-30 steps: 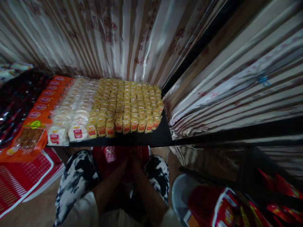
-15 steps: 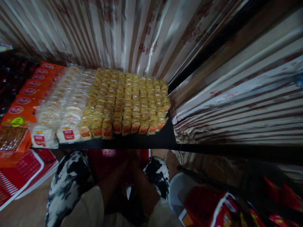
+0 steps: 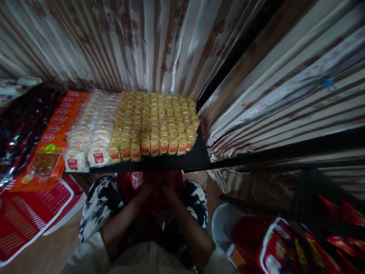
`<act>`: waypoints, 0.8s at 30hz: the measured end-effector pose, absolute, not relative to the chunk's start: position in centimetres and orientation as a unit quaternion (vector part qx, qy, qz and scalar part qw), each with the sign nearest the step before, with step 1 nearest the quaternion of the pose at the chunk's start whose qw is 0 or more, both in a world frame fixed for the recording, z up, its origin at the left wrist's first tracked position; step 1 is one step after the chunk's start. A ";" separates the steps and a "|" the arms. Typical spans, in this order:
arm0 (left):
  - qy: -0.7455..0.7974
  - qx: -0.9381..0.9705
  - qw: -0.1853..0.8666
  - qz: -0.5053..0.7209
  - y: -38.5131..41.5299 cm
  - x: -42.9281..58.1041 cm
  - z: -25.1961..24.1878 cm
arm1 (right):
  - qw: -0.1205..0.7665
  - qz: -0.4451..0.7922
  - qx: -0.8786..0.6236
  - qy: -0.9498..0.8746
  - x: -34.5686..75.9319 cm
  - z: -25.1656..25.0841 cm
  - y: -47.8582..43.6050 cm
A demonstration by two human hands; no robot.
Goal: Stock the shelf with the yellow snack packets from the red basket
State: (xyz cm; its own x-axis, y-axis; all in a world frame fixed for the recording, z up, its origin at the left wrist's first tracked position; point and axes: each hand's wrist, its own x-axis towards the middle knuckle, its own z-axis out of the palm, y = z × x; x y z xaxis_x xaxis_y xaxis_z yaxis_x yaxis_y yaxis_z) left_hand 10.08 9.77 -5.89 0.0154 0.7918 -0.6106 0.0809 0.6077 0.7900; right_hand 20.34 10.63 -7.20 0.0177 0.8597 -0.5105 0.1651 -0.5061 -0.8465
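Note:
Both my forearms reach down between my knees into a red plastic basket (image 3: pixel 134 182) under the shelf. My left hand (image 3: pixel 151 186) and my right hand (image 3: pixel 169 187) meet close together over the basket in deep shadow; their fingers are too dark to make out. Above them a black shelf (image 3: pixel 182 160) carries rows of small yellow wrapped snack packs (image 3: pixel 155 121), with white round packs (image 3: pixel 91 137) to their left and orange packets (image 3: pixel 54 133) beyond those.
Dark glossy packets (image 3: pixel 19 125) lie at the far left. A red slotted crate (image 3: pixel 25 217) lies on the floor at left. Red snack bags (image 3: pixel 273 247) and a pale bucket (image 3: pixel 225 228) stand at right. Striped foil covers the walls (image 3: pixel 285 99).
The view has shifted slightly; my arms have come up and forward a little, with the hands still together over the red basket. The shelf goods have not moved.

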 end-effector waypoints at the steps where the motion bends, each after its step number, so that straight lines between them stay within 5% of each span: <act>1: 0.635 0.339 0.629 0.293 9.5 9.1 -5.5 | 0.298 0.578 -0.647 -0.398 20.4 -6.8 10.5; 24: 0.496 0.428 0.661 0.367 10.5 8.5 8.1 | 0.395 0.642 -0.484 -0.445 24.0 7.6 10.5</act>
State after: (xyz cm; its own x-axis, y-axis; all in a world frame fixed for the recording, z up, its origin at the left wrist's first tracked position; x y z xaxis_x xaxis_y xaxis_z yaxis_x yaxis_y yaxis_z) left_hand 8.52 10.55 8.13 0.2389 0.9090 -0.3417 -0.0595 0.3649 0.9291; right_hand 24.03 10.53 7.61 -0.2207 0.9374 -0.2694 -0.0754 -0.2918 -0.9535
